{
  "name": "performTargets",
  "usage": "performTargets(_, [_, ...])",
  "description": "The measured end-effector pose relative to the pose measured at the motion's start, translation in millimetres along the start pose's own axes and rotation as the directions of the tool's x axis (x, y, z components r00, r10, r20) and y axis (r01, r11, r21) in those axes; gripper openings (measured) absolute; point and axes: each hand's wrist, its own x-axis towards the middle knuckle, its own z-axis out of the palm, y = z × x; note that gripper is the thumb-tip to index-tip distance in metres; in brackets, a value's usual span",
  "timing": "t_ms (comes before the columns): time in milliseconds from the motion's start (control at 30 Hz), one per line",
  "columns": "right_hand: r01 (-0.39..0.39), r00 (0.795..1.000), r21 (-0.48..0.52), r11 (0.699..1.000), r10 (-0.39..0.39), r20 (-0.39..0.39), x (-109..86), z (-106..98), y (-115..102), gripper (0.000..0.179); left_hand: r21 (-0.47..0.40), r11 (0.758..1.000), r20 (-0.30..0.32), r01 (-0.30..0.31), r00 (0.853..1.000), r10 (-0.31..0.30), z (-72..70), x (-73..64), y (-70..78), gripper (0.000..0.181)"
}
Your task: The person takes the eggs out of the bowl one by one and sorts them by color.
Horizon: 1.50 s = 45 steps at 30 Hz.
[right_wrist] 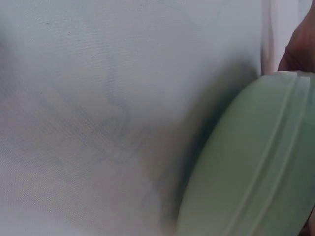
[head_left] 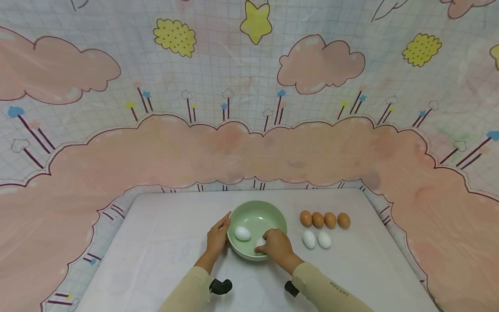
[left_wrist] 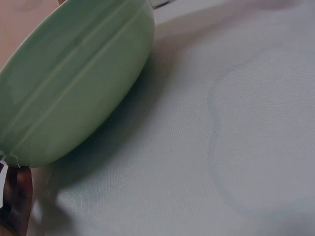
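A light green bowl (head_left: 255, 210) stands on the table, and its outer wall (left_wrist: 78, 83) fills much of the left wrist view. My left hand (head_left: 218, 237) rests against the bowl's left side, its fingers extended along the outer wall. Reaching over the near right rim, my right hand (head_left: 277, 246) pinches a white egg (head_left: 260, 243) low inside the bowl, and the fingers partly cover it. Another white egg (head_left: 242, 233) lies in the left part of the bowl. The right wrist view shows the bowl's outside (right_wrist: 251, 162), with the egg hidden behind the wall.
Right of the bowl, several brown eggs (head_left: 318, 220) lie in a row. Nearer to me are two white eggs, one on the left (head_left: 309, 239) and one on the right (head_left: 324, 240). A white cloth covers the table (head_left: 167, 229), and a patterned curtain (head_left: 249, 151) hangs behind it.
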Motion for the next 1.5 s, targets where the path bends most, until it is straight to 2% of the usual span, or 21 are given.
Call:
performTargets(200, [0.02, 1.0, 0.017, 1.0, -0.02, 0.006, 2.1, -4, 0, 0.043, 0.021, 1.0, -0.013, -0.009, 1.0, 0.009, 1.2, 2.7, -2.6, 0.043])
performTargets(433, [-0.008, 1.0, 0.165, 0.986, 0.004, 0.023, 5.6, -7, 5, 0.048, 0.011, 1.0, -0.008, -0.009, 1.0, 0.009, 1.5, 3.4, -5.4, 0.042])
performTargets(567, [-0.015, 1.0, 0.199, 0.98, 0.01, 0.025, 6.5, -11, 6, 0.047, 0.006, 1.0, -0.004, -0.012, 1.0, 0.012, 1.6, 2.4, -4.7, 0.043])
performTargets(900, [-0.165, 0.986, 0.308, 0.937, 0.145, 0.089, 8.8, -32, 2, 0.042, -0.001, 1.0, -0.007, -0.015, 1.0, 0.015, 0.8, 2.2, -3.4, 0.042])
performTargets(1067, [-0.219, 0.974, 0.373, 0.902, 0.183, 0.131, 10.1, -35, 6, 0.045, 0.01, 1.0, -0.01, -0.02, 1.0, 0.02, 1.3, 3.2, -3.3, 0.043])
performTargets(1300, [-0.286, 0.957, 0.554, 0.782, 0.209, 0.2, 8.4, -41, 11, 0.045, 0.005, 1.0, -0.014, -0.003, 1.0, 0.003, 1.8, 4.5, -1.8, 0.043])
performTargets(1500, [-0.333, 0.942, 0.591, 0.734, 0.244, 0.228, 3.0, -48, 16, 0.043, 0.004, 1.0, -0.009, 0.003, 1.0, -0.003, 1.5, 1.6, -2.1, 0.042])
